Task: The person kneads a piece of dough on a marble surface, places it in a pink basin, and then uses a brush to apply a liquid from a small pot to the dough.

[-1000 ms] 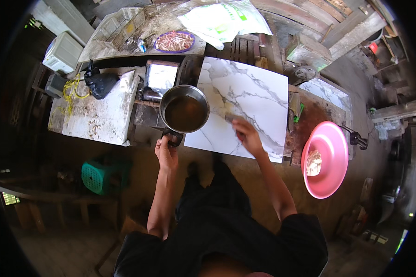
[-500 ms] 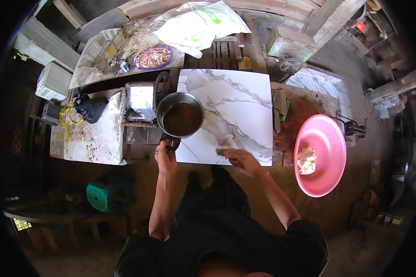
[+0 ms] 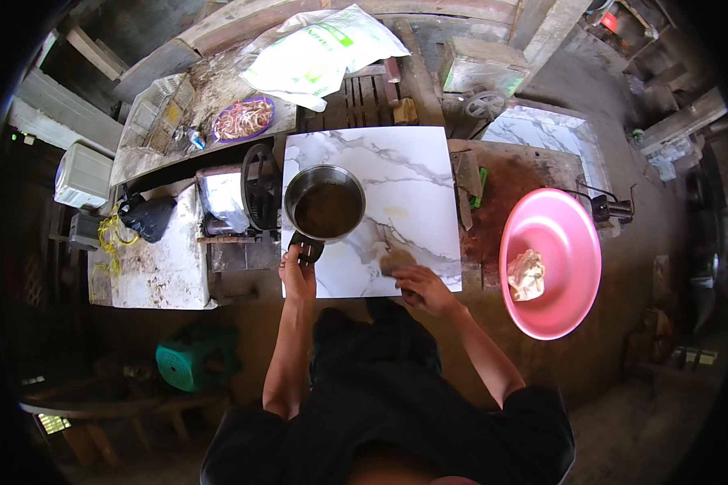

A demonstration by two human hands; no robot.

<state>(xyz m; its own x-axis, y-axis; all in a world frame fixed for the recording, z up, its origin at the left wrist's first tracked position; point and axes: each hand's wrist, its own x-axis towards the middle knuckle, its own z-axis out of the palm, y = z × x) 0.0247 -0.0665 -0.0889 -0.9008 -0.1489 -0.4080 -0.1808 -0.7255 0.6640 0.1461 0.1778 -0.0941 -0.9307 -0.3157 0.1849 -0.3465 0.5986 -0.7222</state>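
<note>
My left hand [image 3: 299,279] is closed round the black handle of a dark metal saucepan [image 3: 289,212]. Brownish liquid [image 3: 328,208] covers the saucepan's bottom. The pan is over the left part of a white marble-patterned board [image 3: 416,178]; I cannot tell whether it touches it. Low over the board's near right part, my right hand [image 3: 425,289] is closed, its fingertips at a small flat brown thing [image 3: 395,261], blurred, whose kind I cannot make out. A faint yellowish smear [image 3: 395,212] marks the board between pan and hand.
To the right stands a pink basin [image 3: 570,250] holding a pale lump of dough [image 3: 526,275]. Left of the board is a machine with a dark wheel [image 3: 260,187]. Farther back lie a purple plate of reddish strips [image 3: 243,119] and a white sack [image 3: 323,56]. A green stool [image 3: 188,362] stands below left.
The saucepan has shifted right relative to the board, farther in from its left edge. The brown thing at my right hand has turned and shows a broader face. The whole view has shifted slightly.
</note>
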